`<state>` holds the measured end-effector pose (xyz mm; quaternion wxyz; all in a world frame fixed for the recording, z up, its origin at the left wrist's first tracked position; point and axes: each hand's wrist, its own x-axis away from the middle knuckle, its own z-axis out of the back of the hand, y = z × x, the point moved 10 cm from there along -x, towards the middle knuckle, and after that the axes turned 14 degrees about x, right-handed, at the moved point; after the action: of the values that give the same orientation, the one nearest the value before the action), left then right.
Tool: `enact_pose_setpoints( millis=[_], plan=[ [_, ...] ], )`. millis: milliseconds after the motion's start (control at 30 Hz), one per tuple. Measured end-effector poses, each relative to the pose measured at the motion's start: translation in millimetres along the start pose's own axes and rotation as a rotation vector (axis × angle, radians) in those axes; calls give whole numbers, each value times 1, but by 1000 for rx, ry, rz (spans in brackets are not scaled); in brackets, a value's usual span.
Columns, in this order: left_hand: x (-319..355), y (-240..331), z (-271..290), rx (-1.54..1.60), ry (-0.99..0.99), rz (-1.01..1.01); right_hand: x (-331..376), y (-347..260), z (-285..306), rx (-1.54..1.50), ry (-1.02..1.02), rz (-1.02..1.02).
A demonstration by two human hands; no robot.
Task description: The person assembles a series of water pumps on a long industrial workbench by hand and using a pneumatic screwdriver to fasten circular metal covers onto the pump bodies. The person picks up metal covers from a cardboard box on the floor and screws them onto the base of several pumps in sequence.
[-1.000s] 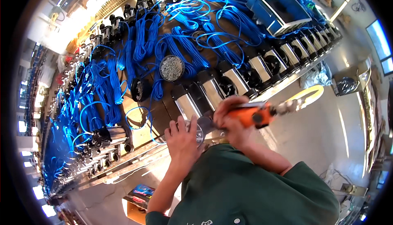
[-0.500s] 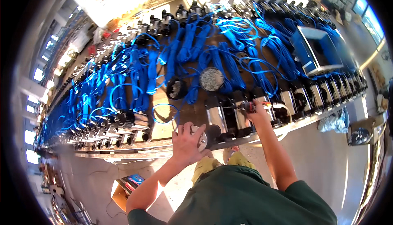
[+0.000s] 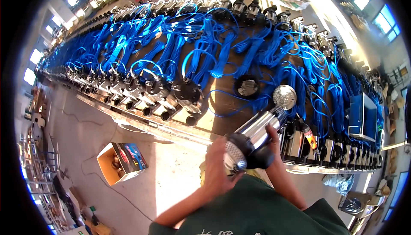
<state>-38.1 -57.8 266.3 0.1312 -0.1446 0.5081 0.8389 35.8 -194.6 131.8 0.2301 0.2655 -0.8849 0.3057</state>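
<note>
Pump (image 3: 256,133): one, steel barrel, held in both hands at near edge of bench (image 3: 223,123); long axis slanting from perforated end at lower left to far end at upper right; left hand (image 3: 217,164): fingers curled round perforated end; right hand (image 3: 275,147): thumb on barrel's right side, other fingers hidden; black spout between hands, toward body; orange driver (image 3: 309,136): beyond pump, right, nearer right hand, apart from fingers.

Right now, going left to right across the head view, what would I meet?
Open cardboard box → left hand → right hand (both hands on a shiny metal cylinder) → orange-bodied tool → blue bin.
</note>
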Motion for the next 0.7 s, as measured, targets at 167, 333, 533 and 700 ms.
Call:
enact_pose_setpoints(
  millis=[167,333,533,700],
  plan=[
    [105,-150,-56,1536,-27,1263,-77,8,16,465,256,393],
    [108,-272,-96,1111,41,1427,-122,39,4,934,124,718],
    [63,-327,-92,797,258,828,-173,63,8,1315,7,575],
    [84,-328,-77,624,268,961,-181,55,34,1692,304,617]
  ],
)
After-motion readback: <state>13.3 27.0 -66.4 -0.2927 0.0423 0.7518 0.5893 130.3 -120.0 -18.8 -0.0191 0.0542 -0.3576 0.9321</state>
